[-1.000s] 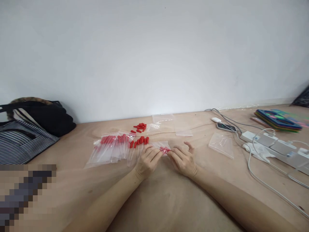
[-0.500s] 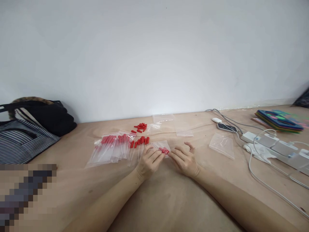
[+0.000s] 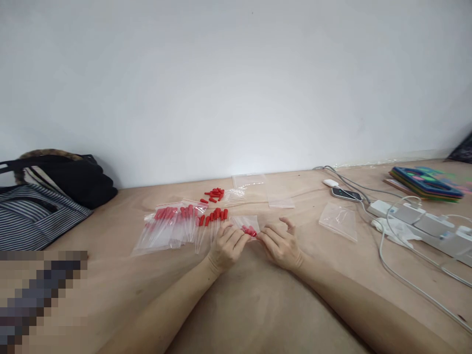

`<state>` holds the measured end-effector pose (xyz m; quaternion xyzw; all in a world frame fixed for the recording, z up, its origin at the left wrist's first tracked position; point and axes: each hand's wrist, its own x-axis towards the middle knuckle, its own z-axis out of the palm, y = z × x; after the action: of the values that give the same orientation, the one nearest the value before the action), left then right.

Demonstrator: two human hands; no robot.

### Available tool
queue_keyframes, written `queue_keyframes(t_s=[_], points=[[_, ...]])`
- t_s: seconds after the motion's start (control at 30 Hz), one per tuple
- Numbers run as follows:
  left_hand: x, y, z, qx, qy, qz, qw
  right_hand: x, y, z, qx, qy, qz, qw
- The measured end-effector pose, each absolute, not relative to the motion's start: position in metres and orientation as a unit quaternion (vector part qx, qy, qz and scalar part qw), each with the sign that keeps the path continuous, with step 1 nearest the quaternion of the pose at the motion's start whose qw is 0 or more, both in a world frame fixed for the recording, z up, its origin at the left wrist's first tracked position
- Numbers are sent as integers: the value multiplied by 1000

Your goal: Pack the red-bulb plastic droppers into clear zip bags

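Note:
A small clear zip bag (image 3: 252, 222) with red rubber bulbs (image 3: 249, 230) inside lies between my hands. My left hand (image 3: 229, 247) pinches its near edge on the left. From the other side, my right hand (image 3: 280, 244) grips the same edge, its little finger raised. Just left of my left hand lie several droppers (image 3: 217, 214) with red bulbs and clear tubes. Farther left are filled clear bags (image 3: 162, 228) holding more red-capped droppers. Loose red bulbs (image 3: 215, 192) form a pile behind, beside a row of thin clear tubes (image 3: 235, 195).
Flat clear bags (image 3: 282, 202) lie near the wall, with another stack of bags (image 3: 338, 221) to the right. Beyond it are a black device (image 3: 345, 194), a white power strip (image 3: 416, 223) with cables, and stacked coloured sheets (image 3: 426, 186). A striped bag (image 3: 33, 216) sits at left.
Both hands keep their grip on the bag's near edge. The bag's edge and red bulbs have shifted very slightly between my fingers; little else differs.

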<state>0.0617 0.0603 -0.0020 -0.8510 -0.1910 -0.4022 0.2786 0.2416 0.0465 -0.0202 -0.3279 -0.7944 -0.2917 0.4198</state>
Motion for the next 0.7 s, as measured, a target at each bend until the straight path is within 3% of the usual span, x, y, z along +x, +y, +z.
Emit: queue_keyframes(t_s=[0.5, 0.6, 0.7], points=[[41, 75, 0, -850, -267, -420, 173, 261, 51, -13, -361, -760, -279, 462], [45, 71, 2, -843, -290, -434, 131, 263, 55, -3, -381, -759, -208, 486], [53, 68, 2, -829, -343, -442, 5, 265, 57, 13, -406, -743, -85, 525]])
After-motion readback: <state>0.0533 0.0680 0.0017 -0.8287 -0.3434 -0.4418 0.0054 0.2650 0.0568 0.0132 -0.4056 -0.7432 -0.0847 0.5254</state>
